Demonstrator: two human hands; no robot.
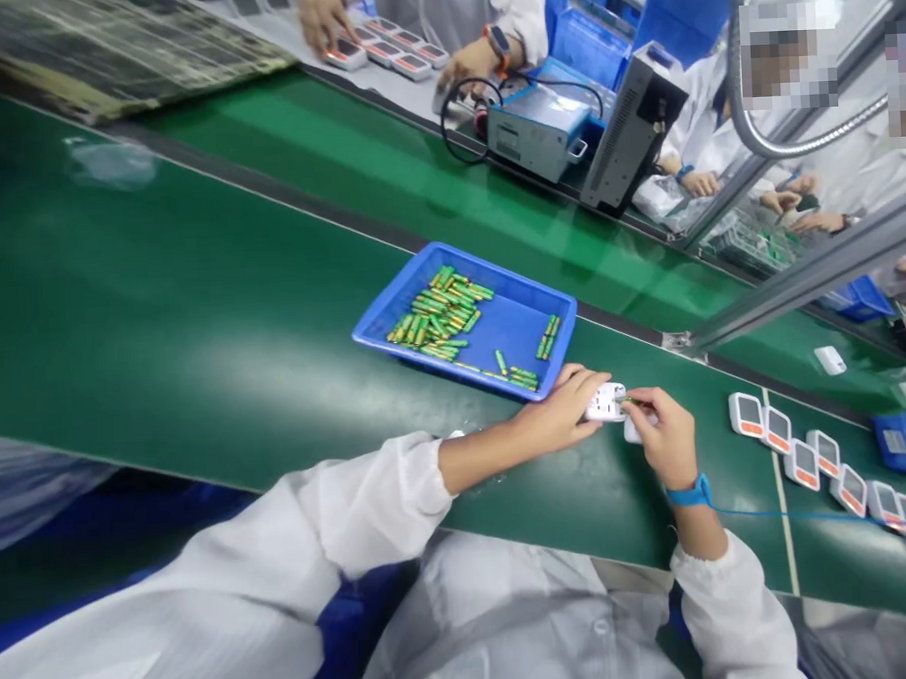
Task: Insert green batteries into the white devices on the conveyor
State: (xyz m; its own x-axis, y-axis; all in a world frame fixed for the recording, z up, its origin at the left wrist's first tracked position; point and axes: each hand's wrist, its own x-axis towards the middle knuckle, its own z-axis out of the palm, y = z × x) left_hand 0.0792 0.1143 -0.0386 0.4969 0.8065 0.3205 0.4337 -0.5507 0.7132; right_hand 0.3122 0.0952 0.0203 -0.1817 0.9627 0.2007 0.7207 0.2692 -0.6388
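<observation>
My left hand is closed around the edge of a small white electronic device, its back side up and showing dark openings. At the device's right end, my right hand pinches a green battery, mostly hidden by the fingers. A white piece, perhaps a cover, shows beneath the right fingers; whether it is held I cannot tell. Just behind my left hand stands a blue tray with many green-and-gold batteries heaped at its left and a few along its right side.
Several white devices with orange strips lie in a staggered row on the green table at right. A blue wrist cord trails past them. A metal post rises behind. Across the belt, a person's hands work near a blue box-shaped instrument.
</observation>
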